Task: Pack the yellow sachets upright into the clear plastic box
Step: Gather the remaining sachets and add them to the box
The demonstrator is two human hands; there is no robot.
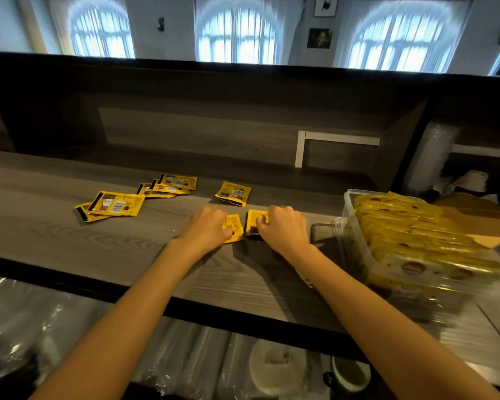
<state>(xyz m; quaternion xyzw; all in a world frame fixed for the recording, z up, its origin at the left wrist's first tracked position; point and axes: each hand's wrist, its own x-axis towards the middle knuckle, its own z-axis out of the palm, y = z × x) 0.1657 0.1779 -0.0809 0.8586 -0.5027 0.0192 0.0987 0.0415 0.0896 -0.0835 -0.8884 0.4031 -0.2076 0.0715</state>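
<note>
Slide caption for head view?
Left hand grips one yellow sachet, right hand another, on the counter beside the clear box.

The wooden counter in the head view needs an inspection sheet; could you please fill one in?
Surface: wooden counter, grey-brown grain, dark front edge.
Job's things: clear plastic box at right, holding rows of upright sachets; loose sachets lie flat in a left pile, a middle pile and one single sachet.
Clutter: plastic-wrapped cup stacks on the shelf below.
Grippers: left hand pinches the near-left sachet; right hand pinches the near-right sachet.
Cables: nothing seen.
Surroundings: arched curtained windows, framed pictures on the wall.
</note>
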